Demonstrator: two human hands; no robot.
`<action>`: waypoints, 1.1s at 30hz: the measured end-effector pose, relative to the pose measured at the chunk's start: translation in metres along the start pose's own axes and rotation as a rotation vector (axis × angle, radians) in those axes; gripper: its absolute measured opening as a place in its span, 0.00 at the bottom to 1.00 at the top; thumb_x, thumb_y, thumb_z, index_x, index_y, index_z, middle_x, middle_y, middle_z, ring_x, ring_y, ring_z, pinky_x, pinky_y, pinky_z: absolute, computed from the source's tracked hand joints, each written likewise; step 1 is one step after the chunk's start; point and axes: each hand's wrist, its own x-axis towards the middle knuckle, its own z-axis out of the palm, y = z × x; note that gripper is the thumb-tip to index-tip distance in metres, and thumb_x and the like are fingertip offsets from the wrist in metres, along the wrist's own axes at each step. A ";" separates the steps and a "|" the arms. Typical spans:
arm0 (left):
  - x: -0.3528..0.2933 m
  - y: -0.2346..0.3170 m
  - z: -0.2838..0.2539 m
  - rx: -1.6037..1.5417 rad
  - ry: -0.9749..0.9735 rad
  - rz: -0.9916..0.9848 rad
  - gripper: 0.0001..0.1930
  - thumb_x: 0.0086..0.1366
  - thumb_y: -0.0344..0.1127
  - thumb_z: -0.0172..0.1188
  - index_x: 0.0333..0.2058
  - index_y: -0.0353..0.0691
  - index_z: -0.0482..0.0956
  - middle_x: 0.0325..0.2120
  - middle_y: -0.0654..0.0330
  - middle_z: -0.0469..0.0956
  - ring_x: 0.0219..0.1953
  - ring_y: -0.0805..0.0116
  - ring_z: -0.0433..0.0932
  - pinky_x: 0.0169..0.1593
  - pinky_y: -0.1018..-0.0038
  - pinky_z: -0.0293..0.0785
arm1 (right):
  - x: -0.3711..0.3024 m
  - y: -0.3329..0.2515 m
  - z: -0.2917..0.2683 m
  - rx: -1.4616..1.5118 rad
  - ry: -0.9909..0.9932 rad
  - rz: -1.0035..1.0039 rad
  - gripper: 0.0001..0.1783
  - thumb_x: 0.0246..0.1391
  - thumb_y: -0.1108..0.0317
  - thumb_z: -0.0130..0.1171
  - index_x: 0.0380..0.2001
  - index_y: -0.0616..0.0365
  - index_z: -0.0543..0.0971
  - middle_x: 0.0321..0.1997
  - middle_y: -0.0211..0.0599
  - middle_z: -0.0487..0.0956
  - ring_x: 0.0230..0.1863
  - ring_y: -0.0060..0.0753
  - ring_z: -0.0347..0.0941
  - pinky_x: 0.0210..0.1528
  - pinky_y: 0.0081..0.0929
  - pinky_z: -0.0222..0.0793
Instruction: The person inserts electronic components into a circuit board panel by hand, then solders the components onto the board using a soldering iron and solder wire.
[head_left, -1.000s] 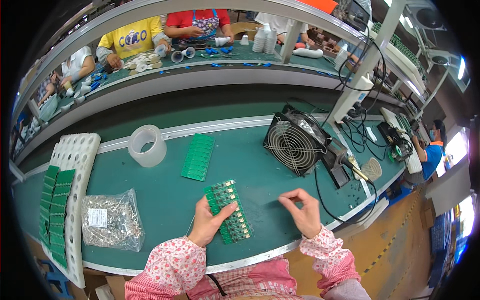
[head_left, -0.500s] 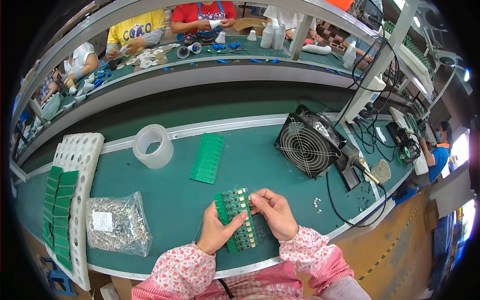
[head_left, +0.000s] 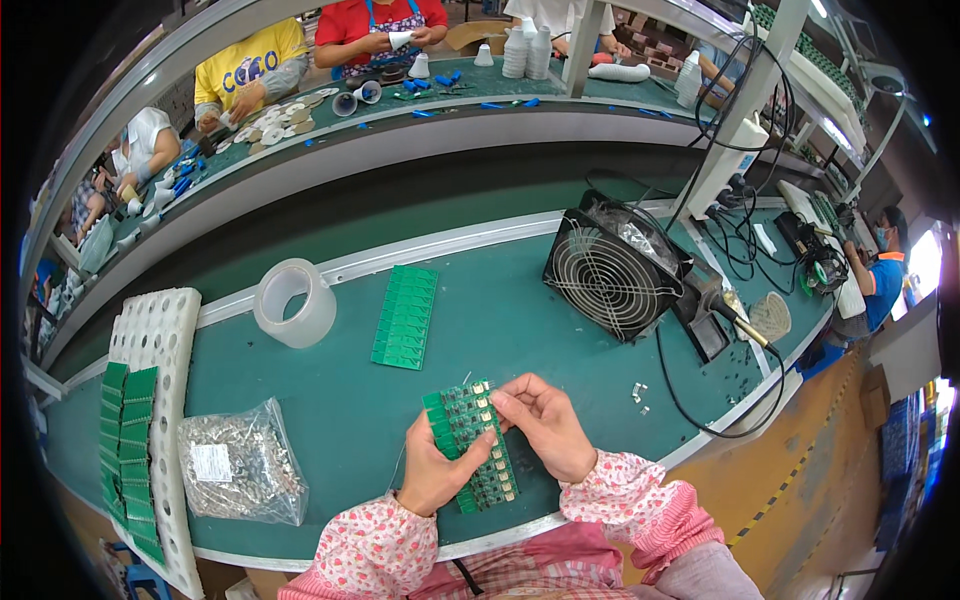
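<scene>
My left hand [head_left: 436, 468] grips a green circuit board panel [head_left: 490, 472] at its left side, thumb lying across the top face. Rows of small dark parts and a column of pale connectors along the right edge cover this panel. At its upper right corner, my right hand [head_left: 556, 432] is closed in a pinch against the edge; whatever small part the fingertips hold is hidden. Beyond the hands a bare green panel [head_left: 404, 318] lies flat on the bench. A few tiny white connectors [head_left: 640, 394] are scattered to the right of my right hand.
On the left, a white foam tray [head_left: 150, 325] carries more green panels [head_left: 138, 440], beside a clear bag of small metal parts [head_left: 242, 468]. A tape roll [head_left: 318, 312] stands farther back. To the right are a black fan [head_left: 608, 278] and a corded soldering iron [head_left: 738, 322]. Co-workers sit opposite.
The whole view has shifted slightly. My right fingertips have closed in on the panel's upper right edge, and the pale bit seen at them before is now hidden. The left hand keeps its hold.
</scene>
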 end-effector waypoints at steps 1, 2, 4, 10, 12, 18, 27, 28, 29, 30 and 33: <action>0.000 0.001 0.000 0.014 -0.003 0.002 0.18 0.58 0.27 0.71 0.47 0.33 0.78 0.38 0.62 0.84 0.40 0.77 0.81 0.45 0.76 0.78 | 0.000 0.001 -0.001 -0.001 -0.002 -0.010 0.10 0.66 0.66 0.60 0.41 0.63 0.75 0.37 0.32 0.80 0.37 0.18 0.73 0.43 0.19 0.70; -0.001 0.003 0.001 0.042 -0.006 -0.005 0.18 0.58 0.26 0.71 0.47 0.33 0.78 0.38 0.62 0.84 0.39 0.77 0.81 0.45 0.76 0.78 | 0.000 0.003 -0.001 0.007 -0.011 -0.026 0.10 0.66 0.67 0.60 0.41 0.63 0.74 0.37 0.33 0.80 0.37 0.18 0.74 0.43 0.19 0.71; -0.001 0.005 0.001 0.036 -0.015 0.002 0.18 0.57 0.27 0.71 0.46 0.33 0.79 0.37 0.62 0.84 0.39 0.77 0.81 0.44 0.76 0.78 | 0.000 0.006 -0.002 0.006 -0.007 -0.037 0.10 0.66 0.67 0.60 0.42 0.63 0.73 0.38 0.33 0.80 0.39 0.17 0.74 0.42 0.18 0.72; 0.000 0.010 0.003 0.142 -0.022 0.056 0.17 0.56 0.27 0.72 0.45 0.34 0.80 0.36 0.62 0.84 0.38 0.77 0.81 0.45 0.76 0.78 | -0.004 0.014 0.002 0.047 0.009 -0.155 0.09 0.66 0.71 0.59 0.41 0.63 0.71 0.39 0.34 0.80 0.41 0.18 0.75 0.42 0.19 0.74; 0.000 0.012 0.001 0.183 -0.048 0.070 0.17 0.56 0.27 0.71 0.45 0.34 0.80 0.36 0.62 0.84 0.39 0.77 0.81 0.45 0.76 0.78 | -0.005 0.015 0.004 0.037 0.027 -0.158 0.09 0.66 0.69 0.60 0.41 0.62 0.72 0.39 0.33 0.79 0.39 0.17 0.74 0.42 0.19 0.72; 0.001 0.010 0.007 -0.136 -0.060 -0.127 0.21 0.60 0.23 0.67 0.52 0.35 0.74 0.41 0.61 0.82 0.42 0.74 0.81 0.48 0.75 0.77 | -0.002 0.011 0.010 0.095 0.079 -0.177 0.11 0.65 0.67 0.61 0.43 0.61 0.72 0.40 0.33 0.79 0.40 0.18 0.74 0.42 0.18 0.72; 0.016 0.019 -0.012 -0.680 0.122 -0.386 0.13 0.64 0.35 0.64 0.45 0.40 0.75 0.33 0.65 0.77 0.30 0.74 0.77 0.35 0.73 0.76 | -0.071 -0.027 -0.088 -1.350 0.590 -0.799 0.13 0.48 0.69 0.70 0.38 0.53 0.82 0.40 0.34 0.79 0.43 0.40 0.75 0.46 0.35 0.72; 0.018 0.016 -0.010 -0.666 0.122 -0.393 0.12 0.64 0.35 0.64 0.44 0.40 0.75 0.32 0.65 0.77 0.29 0.74 0.77 0.34 0.73 0.76 | -0.078 -0.030 -0.099 -1.408 0.613 -0.751 0.12 0.48 0.69 0.70 0.37 0.53 0.82 0.40 0.33 0.78 0.43 0.40 0.74 0.45 0.35 0.71; 0.019 0.013 -0.008 -0.670 0.085 -0.361 0.11 0.64 0.35 0.64 0.43 0.40 0.75 0.32 0.65 0.77 0.28 0.74 0.76 0.34 0.73 0.76 | -0.082 -0.032 -0.109 -1.457 0.645 -0.710 0.11 0.48 0.69 0.70 0.36 0.53 0.82 0.39 0.32 0.78 0.43 0.39 0.73 0.44 0.35 0.70; 0.019 0.009 -0.006 -0.609 0.099 -0.389 0.11 0.64 0.35 0.64 0.43 0.41 0.75 0.31 0.65 0.77 0.28 0.74 0.76 0.34 0.73 0.76 | -0.081 -0.031 -0.116 -1.490 0.627 -0.705 0.11 0.48 0.69 0.70 0.36 0.53 0.82 0.38 0.32 0.77 0.43 0.39 0.72 0.44 0.35 0.69; 0.020 0.001 0.001 -0.485 0.071 -0.393 0.10 0.64 0.35 0.64 0.42 0.41 0.75 0.30 0.65 0.77 0.28 0.75 0.77 0.32 0.74 0.76 | -0.076 -0.032 -0.128 -1.566 0.582 -0.697 0.09 0.48 0.68 0.70 0.34 0.52 0.82 0.37 0.31 0.76 0.42 0.38 0.71 0.42 0.34 0.68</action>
